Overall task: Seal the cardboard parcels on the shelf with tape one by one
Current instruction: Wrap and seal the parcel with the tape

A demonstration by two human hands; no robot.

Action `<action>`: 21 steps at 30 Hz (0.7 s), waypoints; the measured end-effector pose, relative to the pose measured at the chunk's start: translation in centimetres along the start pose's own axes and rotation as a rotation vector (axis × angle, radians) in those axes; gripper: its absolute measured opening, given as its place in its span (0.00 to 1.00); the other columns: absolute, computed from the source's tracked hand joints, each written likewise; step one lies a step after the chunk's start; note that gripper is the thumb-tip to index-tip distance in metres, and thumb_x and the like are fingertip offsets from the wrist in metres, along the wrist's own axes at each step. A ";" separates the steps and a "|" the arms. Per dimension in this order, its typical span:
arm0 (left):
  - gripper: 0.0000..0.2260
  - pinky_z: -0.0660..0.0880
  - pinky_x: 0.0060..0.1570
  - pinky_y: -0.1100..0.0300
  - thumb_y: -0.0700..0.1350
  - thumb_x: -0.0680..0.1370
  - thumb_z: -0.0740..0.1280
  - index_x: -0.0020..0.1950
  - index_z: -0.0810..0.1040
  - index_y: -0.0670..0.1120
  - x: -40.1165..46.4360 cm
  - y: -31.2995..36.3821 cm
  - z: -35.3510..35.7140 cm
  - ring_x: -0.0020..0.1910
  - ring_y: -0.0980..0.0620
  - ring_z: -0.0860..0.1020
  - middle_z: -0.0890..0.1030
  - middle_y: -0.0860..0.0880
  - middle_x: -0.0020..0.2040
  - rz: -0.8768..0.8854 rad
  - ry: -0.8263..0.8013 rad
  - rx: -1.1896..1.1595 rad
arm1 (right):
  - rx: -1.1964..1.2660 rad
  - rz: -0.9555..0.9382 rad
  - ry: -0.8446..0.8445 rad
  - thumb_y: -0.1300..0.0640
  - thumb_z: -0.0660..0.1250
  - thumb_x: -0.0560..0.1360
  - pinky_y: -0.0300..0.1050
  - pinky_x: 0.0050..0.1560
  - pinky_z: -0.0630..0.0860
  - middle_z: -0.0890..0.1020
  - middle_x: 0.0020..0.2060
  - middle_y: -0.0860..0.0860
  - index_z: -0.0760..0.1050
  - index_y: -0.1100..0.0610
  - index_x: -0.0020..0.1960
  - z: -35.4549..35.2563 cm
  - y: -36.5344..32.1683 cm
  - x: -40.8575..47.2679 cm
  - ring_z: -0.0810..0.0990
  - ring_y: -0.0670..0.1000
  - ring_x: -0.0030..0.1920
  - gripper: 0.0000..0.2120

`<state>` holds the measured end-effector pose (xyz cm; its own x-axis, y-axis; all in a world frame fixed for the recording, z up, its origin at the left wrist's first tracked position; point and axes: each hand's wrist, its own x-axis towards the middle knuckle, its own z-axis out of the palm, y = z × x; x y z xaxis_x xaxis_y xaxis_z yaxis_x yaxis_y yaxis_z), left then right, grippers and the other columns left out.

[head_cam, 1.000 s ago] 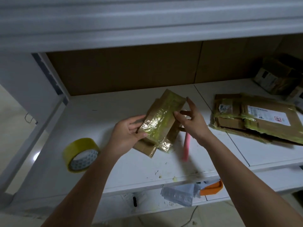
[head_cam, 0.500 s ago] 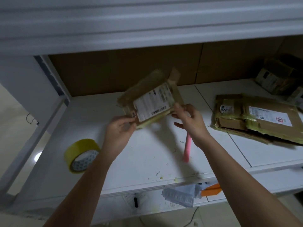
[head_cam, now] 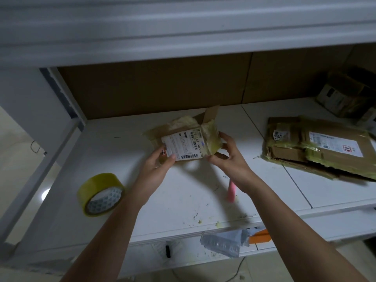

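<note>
The white shelf [head_cam: 126,151] runs from a post at the left to a brown back panel [head_cam: 162,86], with another board low overhead; its front edge lies near the person, and bare surface stretches left of and in front of the hands. At the right, flattened taped parcels [head_cam: 323,147] lie stacked, well apart from the hands. A roll of yellow tape [head_cam: 100,194] stands tilted near the front left edge. The small cardboard parcel [head_cam: 189,141] is held above the shelf's middle, label up, one flap raised. The left hand [head_cam: 156,169] pinches its near left corner; the right hand [head_cam: 230,157] grips its right end. A pink stick [head_cam: 232,192] lies under the right wrist.
</note>
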<state>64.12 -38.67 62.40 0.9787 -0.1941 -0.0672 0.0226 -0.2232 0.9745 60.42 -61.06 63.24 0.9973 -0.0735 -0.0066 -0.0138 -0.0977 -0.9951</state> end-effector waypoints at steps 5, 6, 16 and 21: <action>0.13 0.66 0.52 0.68 0.71 0.71 0.62 0.54 0.75 0.75 -0.5 0.9 -0.3 0.51 0.77 0.74 0.79 0.73 0.52 0.020 -0.050 -0.109 | 0.000 -0.056 0.016 0.41 0.74 0.68 0.27 0.42 0.74 0.77 0.62 0.43 0.69 0.42 0.64 0.0 -0.7 0.0 0.79 0.43 0.59 0.27; 0.13 0.67 0.52 0.68 0.70 0.71 0.63 0.54 0.75 0.75 -0.6 1.1 -0.3 0.52 0.76 0.75 0.79 0.73 0.53 0.022 -0.061 -0.118 | 0.009 -0.078 0.054 0.45 0.74 0.69 0.29 0.40 0.75 0.78 0.60 0.47 0.68 0.43 0.65 0.0 -0.8 0.1 0.81 0.45 0.56 0.27; 0.29 0.70 0.66 0.64 0.61 0.75 0.64 0.75 0.64 0.61 -1.1 -0.6 0.0 0.71 0.58 0.68 0.66 0.54 0.71 0.186 0.029 0.013 | -0.160 -0.246 0.023 0.63 0.66 0.79 0.40 0.48 0.80 0.82 0.51 0.45 0.78 0.54 0.59 1.1 0.3 0.7 0.82 0.47 0.52 0.10; 0.33 0.71 0.66 0.61 0.55 0.74 0.66 0.78 0.61 0.56 -1.5 -1.9 0.1 0.72 0.57 0.69 0.69 0.55 0.74 0.078 -0.107 -0.051 | -0.139 -0.161 -0.005 0.62 0.69 0.76 0.51 0.52 0.82 0.85 0.45 0.45 0.82 0.49 0.49 1.7 0.9 0.5 0.85 0.51 0.45 0.08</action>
<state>62.64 -38.00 60.59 0.9505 -0.3104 -0.0103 -0.0400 -0.1551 0.9871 61.01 -59.49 62.20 0.9878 -0.0412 0.1504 0.1360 -0.2434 -0.9603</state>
